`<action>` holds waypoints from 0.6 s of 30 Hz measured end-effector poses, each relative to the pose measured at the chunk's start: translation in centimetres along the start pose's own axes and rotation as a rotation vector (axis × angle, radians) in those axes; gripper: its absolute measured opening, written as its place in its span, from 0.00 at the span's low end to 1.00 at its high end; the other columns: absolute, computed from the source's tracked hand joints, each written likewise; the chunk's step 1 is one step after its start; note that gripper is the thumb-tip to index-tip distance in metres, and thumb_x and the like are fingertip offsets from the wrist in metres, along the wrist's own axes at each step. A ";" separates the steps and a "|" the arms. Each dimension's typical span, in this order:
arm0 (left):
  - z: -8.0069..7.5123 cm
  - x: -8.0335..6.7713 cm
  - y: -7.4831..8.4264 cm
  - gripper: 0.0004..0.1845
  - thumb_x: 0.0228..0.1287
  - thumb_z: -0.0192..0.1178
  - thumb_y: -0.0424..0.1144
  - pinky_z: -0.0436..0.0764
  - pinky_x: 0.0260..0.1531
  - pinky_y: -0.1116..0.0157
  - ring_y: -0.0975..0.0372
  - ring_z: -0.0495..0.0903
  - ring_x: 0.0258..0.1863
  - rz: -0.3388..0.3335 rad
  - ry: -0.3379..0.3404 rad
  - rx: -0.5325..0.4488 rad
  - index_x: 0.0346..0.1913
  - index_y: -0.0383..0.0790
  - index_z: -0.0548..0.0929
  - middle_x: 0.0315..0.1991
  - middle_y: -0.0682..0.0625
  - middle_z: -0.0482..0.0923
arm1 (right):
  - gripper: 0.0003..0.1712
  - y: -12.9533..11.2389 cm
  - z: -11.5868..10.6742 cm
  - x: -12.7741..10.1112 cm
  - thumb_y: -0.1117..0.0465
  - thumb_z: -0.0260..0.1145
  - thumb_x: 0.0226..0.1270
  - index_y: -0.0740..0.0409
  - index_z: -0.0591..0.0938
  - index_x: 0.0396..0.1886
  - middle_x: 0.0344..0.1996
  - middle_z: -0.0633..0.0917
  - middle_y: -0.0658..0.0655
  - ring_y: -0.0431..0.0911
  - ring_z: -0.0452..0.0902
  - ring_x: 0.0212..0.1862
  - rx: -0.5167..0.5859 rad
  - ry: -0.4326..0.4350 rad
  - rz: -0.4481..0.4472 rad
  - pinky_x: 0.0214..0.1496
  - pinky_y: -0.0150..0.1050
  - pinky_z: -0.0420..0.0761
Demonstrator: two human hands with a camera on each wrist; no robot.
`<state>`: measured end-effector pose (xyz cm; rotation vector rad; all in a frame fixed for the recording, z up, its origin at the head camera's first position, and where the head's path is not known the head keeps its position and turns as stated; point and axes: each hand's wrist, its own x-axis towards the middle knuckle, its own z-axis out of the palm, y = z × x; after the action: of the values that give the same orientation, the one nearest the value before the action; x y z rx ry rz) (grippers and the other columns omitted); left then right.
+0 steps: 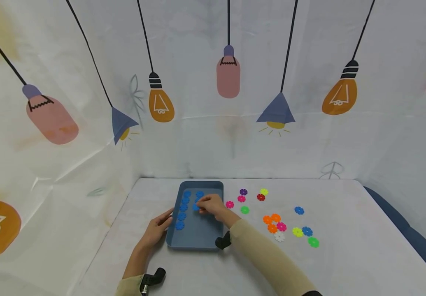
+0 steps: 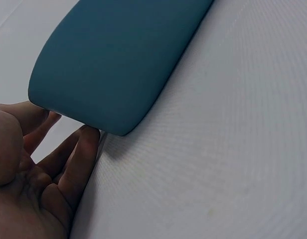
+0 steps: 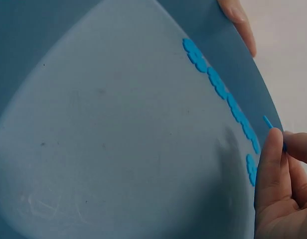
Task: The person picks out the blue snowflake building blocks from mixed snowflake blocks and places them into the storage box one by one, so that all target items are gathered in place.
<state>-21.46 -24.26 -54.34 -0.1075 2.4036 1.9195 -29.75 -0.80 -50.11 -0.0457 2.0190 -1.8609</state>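
From the head view, our left hand braces the blue tray, fingers relaxed. On the right wrist view, our right hand pinches a blue flower piece over the tray; a slip could scatter the row of blue pieces.

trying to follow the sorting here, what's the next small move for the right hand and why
Probably lower and release the blue disc pinched by the right hand into the blue tray, beside the blue discs already lying there; the left hand steadies the tray's edge.

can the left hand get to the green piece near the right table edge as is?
Probably not. The left hand rests against the tray, and the green piece lies far across, beyond the right arm.
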 end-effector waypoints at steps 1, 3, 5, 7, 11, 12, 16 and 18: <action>0.0 0.0 0.0 0.26 0.72 0.56 0.42 0.71 0.59 0.47 0.46 0.67 0.65 0.002 -0.002 0.005 0.71 0.43 0.69 0.65 0.36 0.68 | 0.07 0.1 0.0 0.1 0.67 0.68 0.65 0.67 0.84 0.40 0.33 0.84 0.60 0.43 0.81 0.28 0.002 0.002 0.001 0.40 0.41 0.84; -0.1 0.0 -0.1 0.26 0.72 0.57 0.42 0.71 0.58 0.47 0.45 0.67 0.65 0.001 -0.003 0.002 0.71 0.43 0.69 0.65 0.36 0.68 | 0.07 0.2 0.0 0.2 0.67 0.67 0.65 0.68 0.84 0.40 0.33 0.84 0.60 0.43 0.81 0.28 0.001 0.007 0.003 0.39 0.40 0.84; -0.1 0.0 -0.1 0.26 0.72 0.57 0.42 0.71 0.58 0.47 0.46 0.67 0.65 0.000 -0.006 0.000 0.71 0.43 0.69 0.66 0.36 0.68 | 0.07 0.3 0.0 0.4 0.67 0.67 0.65 0.68 0.84 0.40 0.33 0.84 0.60 0.42 0.81 0.27 -0.009 0.011 0.001 0.38 0.39 0.84; -0.1 0.1 -0.1 0.26 0.72 0.57 0.42 0.71 0.58 0.47 0.46 0.67 0.65 -0.005 -0.007 -0.005 0.70 0.43 0.69 0.66 0.37 0.68 | 0.08 0.4 0.0 0.5 0.68 0.67 0.65 0.69 0.83 0.40 0.33 0.83 0.60 0.42 0.81 0.27 -0.015 0.014 0.000 0.37 0.38 0.84; -0.1 0.0 0.0 0.26 0.72 0.57 0.41 0.71 0.58 0.47 0.46 0.68 0.64 -0.006 -0.002 -0.004 0.70 0.42 0.70 0.65 0.37 0.69 | 0.08 0.7 0.0 0.8 0.68 0.67 0.65 0.69 0.83 0.41 0.34 0.83 0.60 0.42 0.81 0.27 -0.014 0.013 0.001 0.36 0.37 0.84; -0.1 0.0 0.0 0.26 0.72 0.57 0.41 0.71 0.58 0.47 0.47 0.68 0.64 -0.008 0.001 -0.005 0.70 0.43 0.70 0.65 0.37 0.69 | 0.08 0.8 0.0 0.9 0.68 0.67 0.65 0.69 0.83 0.41 0.34 0.83 0.60 0.42 0.81 0.28 -0.012 0.013 0.006 0.36 0.37 0.84; -0.1 0.0 0.0 0.25 0.72 0.57 0.41 0.71 0.58 0.47 0.47 0.68 0.64 -0.004 0.000 -0.007 0.70 0.43 0.70 0.65 0.38 0.70 | 0.08 0.9 0.1 1.0 0.69 0.68 0.64 0.69 0.83 0.41 0.34 0.83 0.60 0.42 0.82 0.28 -0.014 0.013 0.019 0.36 0.36 0.84; -0.1 0.0 0.1 0.25 0.72 0.57 0.42 0.71 0.59 0.47 0.48 0.67 0.65 -0.012 -0.002 -0.012 0.70 0.44 0.71 0.65 0.38 0.70 | 0.09 0.9 0.1 1.0 0.69 0.68 0.63 0.69 0.83 0.41 0.34 0.83 0.60 0.42 0.82 0.28 -0.015 0.011 0.020 0.36 0.36 0.84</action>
<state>-21.48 -24.33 -54.21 -0.1204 2.3854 1.9283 -30.40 -1.10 -51.23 -0.0193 2.0342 -1.8377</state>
